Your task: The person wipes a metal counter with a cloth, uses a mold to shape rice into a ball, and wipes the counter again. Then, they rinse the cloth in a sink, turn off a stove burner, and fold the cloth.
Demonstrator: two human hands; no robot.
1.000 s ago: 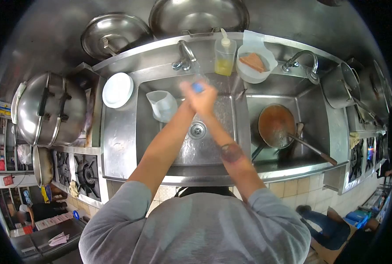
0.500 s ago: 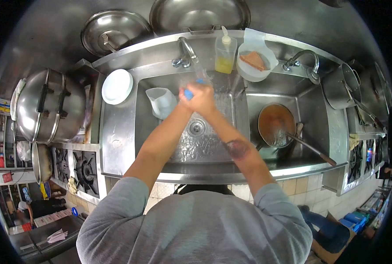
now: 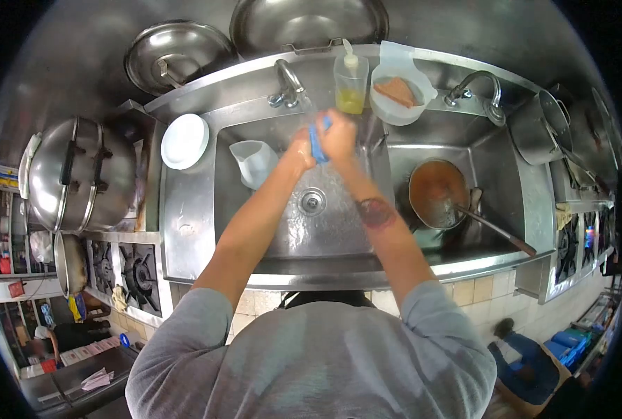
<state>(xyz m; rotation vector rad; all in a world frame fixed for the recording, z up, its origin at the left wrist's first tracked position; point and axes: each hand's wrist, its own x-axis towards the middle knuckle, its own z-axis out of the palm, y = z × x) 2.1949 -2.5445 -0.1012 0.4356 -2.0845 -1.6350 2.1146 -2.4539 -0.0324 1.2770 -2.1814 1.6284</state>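
Over the left sink basin (image 3: 255, 241), my left hand (image 3: 301, 148) and my right hand (image 3: 339, 137) are closed on a wet blue cloth (image 3: 317, 143). The cloth is bunched between them, just below the running faucet (image 3: 288, 77). Water falls at the hands, and motion smears the right one slightly. A translucent white plastic pitcher (image 3: 253, 162) lies in the basin to the left of my left hand. Behind the hands stands a squeeze bottle (image 3: 350, 89) with yellow liquid, beside a white container (image 3: 392, 112) that has a brownish-orange sponge-like piece (image 3: 397, 91) in it.
White plates (image 3: 184, 142) sit on the left drainboard. A pan of reddish-brown liquid (image 3: 436, 192) with a long-handled utensil (image 3: 496, 230) fills part of the right basin. A steel pot (image 3: 534, 129) stands at right, a large steel vessel (image 3: 84, 174) at left. Other people are in the lower corners.
Both hands have shifted slightly, the right one up and rightward, and more of the blue cloth shows between them. At lower right, another person's legs have moved.
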